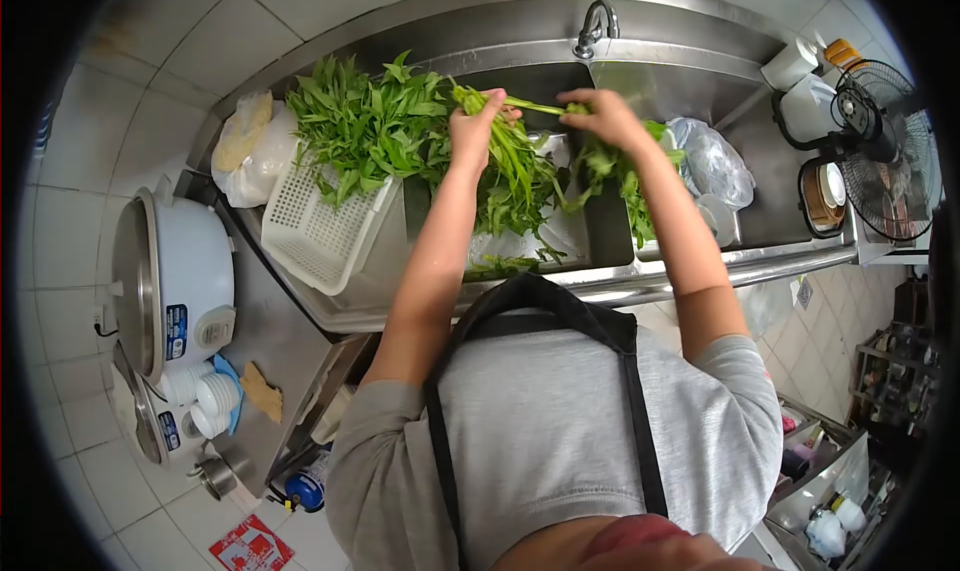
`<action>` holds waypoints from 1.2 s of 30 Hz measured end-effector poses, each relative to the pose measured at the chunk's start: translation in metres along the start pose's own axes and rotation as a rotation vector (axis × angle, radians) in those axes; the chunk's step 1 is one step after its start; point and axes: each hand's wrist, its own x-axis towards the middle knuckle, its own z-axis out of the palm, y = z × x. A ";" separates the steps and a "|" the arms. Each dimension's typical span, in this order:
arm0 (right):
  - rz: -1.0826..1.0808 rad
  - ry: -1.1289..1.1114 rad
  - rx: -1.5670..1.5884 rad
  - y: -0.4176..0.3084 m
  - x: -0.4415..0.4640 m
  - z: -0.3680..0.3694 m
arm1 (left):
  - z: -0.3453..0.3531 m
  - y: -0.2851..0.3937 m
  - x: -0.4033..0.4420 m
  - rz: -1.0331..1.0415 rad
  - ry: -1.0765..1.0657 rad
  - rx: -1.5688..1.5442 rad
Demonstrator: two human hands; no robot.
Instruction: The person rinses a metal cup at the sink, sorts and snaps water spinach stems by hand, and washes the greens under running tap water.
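My left hand point(474, 133) is closed around a bunch of leafy greens point(515, 171) whose leaves hang over the sink basin point(612, 211). My right hand point(606, 119) pinches a green stem that stretches across from the bunch, with some blurred leaves hanging below it. To the left, a heap of long-leaved greens point(355, 116) lies over a white perforated basket point(320, 233). More greens point(640, 196) sit to the right, partly behind my right forearm. Loose leaves lie low in the basin.
A faucet point(597, 26) rises at the back of the sink. Clear plastic bags point(710, 161) lie at the right, near a fan point(880, 121). On the left are a filled plastic bag point(255, 156), a large rice cooker point(190, 281) and stacked white bowls point(208, 396).
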 end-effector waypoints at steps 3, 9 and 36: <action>0.139 -0.132 -0.083 -0.010 0.002 0.010 | 0.002 0.002 0.003 0.010 -0.104 -0.020; 0.325 0.013 -0.358 0.032 -0.045 -0.057 | -0.017 -0.005 0.003 0.034 -0.064 -0.072; 0.192 -0.132 -0.297 -0.008 -0.020 0.003 | -0.047 -0.006 -0.007 -0.085 -0.115 0.072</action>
